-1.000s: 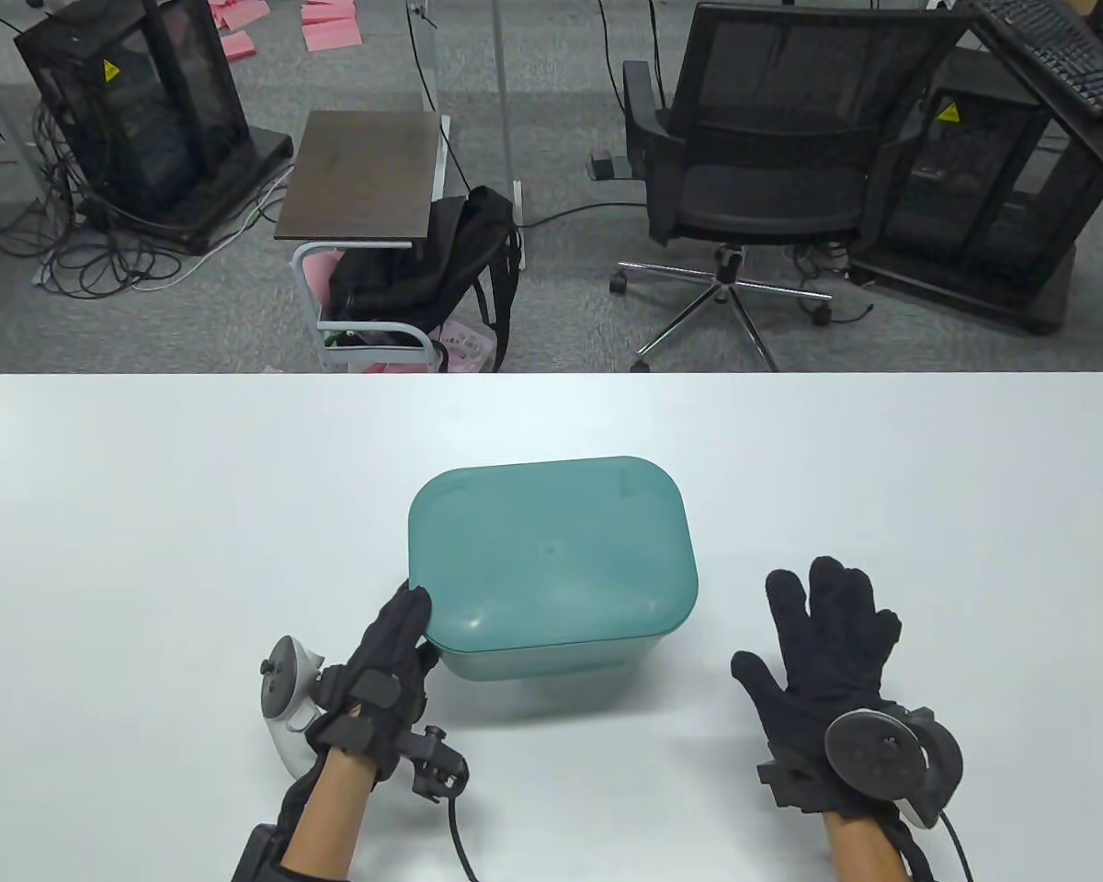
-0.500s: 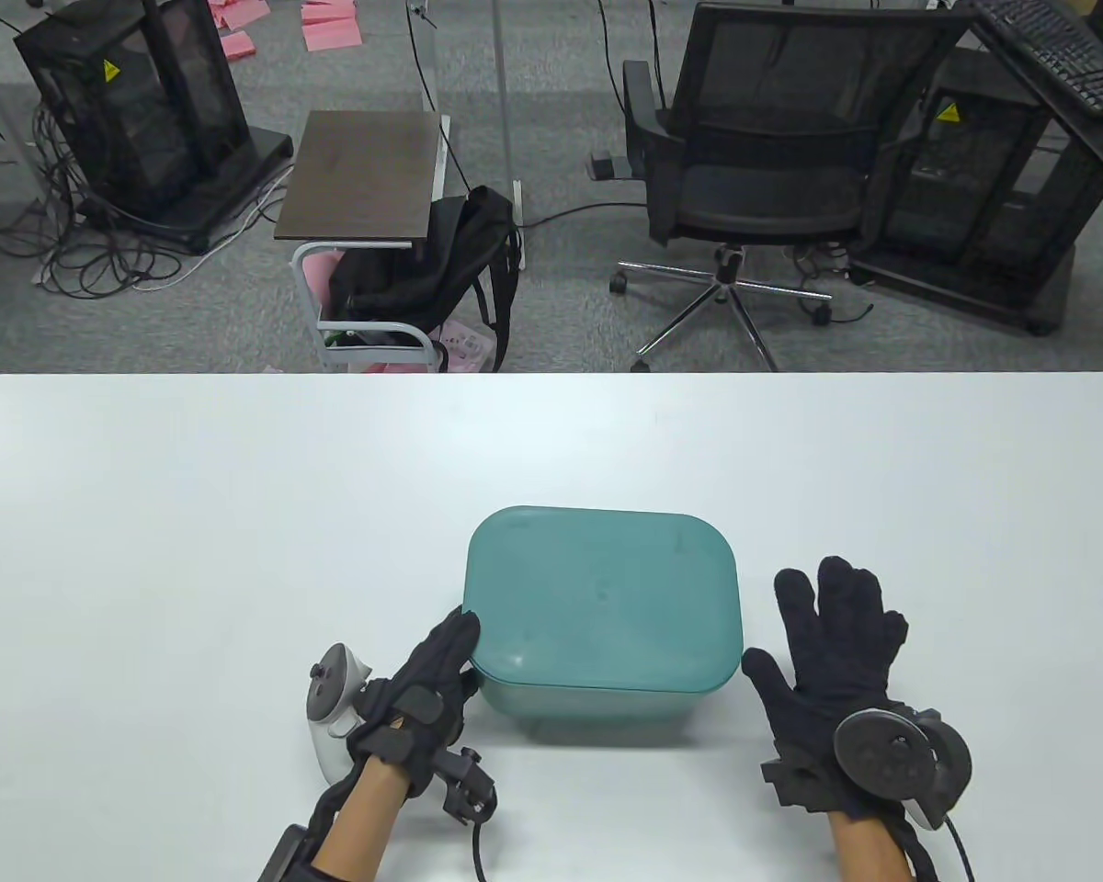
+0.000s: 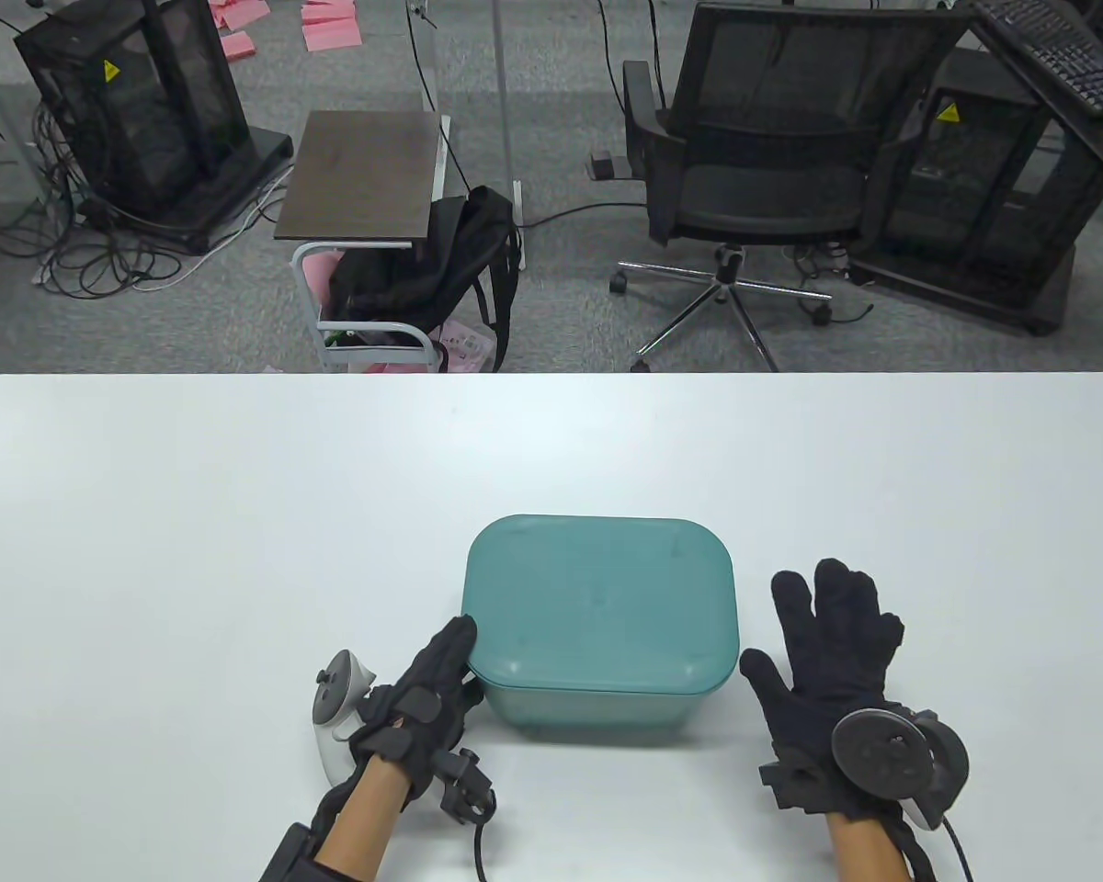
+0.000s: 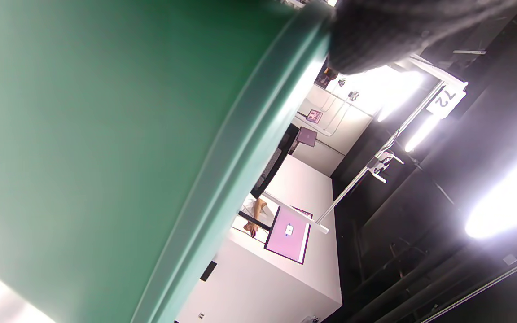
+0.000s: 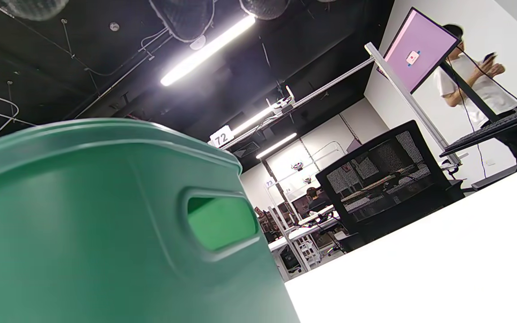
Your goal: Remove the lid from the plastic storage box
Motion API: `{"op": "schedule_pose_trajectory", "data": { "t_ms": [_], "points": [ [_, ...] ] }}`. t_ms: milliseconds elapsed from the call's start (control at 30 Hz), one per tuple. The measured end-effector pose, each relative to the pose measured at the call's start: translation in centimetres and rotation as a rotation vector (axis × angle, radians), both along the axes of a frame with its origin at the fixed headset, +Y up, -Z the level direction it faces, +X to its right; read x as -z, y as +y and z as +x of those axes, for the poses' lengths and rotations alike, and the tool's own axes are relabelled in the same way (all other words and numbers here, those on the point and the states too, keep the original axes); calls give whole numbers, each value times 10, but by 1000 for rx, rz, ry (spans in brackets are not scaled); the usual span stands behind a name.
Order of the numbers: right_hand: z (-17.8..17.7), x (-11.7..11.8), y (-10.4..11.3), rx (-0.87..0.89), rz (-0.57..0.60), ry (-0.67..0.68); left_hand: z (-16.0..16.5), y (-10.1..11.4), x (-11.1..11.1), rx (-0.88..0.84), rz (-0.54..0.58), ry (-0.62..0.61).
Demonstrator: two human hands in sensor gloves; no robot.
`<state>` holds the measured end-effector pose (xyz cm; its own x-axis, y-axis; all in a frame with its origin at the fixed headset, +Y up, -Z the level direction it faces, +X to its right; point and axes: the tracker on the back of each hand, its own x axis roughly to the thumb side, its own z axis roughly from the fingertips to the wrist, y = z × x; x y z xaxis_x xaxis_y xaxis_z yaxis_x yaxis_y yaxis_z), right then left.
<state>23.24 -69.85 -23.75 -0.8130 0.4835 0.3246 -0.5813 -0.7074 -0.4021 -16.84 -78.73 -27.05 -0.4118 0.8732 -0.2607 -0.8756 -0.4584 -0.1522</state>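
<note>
A teal plastic storage box (image 3: 597, 707) with its teal lid (image 3: 597, 602) on stands on the white table (image 3: 193, 505), near the front edge. My left hand (image 3: 464, 657) grips the lid's near-left corner, fingers on top of the rim. In the left wrist view a gloved finger (image 4: 375, 36) lies over the lid rim (image 4: 240, 148). My right hand (image 3: 795, 625) rests flat on the table just right of the box, fingers spread, thumb close to the lid's near-right corner. The right wrist view shows the box wall (image 5: 83, 224) with a handle cut-out (image 5: 222, 222).
Beyond the table's far edge are a black office chair (image 3: 763, 175), a small side table (image 3: 363, 175) with a black backpack (image 3: 423, 266), and black equipment racks (image 3: 138, 110). Nothing else lies on the table.
Over the last second my left hand has drawn the box right and toward the front edge, close to my right hand. In the last half second almost nothing moved.
</note>
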Motion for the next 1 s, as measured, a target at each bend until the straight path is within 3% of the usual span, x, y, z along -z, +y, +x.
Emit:
{"op": "schedule_pose_trajectory", "data": {
  "t_ms": [200,400,700,867,1000],
  "points": [
    [-6,-3,5,-24,8,5,-2,-6,0,-40,-12,-2],
    [-39,-11,25,-98,34,56,-2,-6,-1,-41,-29,20],
    [-146,-12,48,-313,-38,219,-2,-7,-2,-52,-40,30],
    [-203,-3,40,-447,-165,281,-2,-8,-2,-53,-41,33],
    [-229,2,25,-536,-251,284,-2,-8,-2,-54,-40,38]
  ]
}}
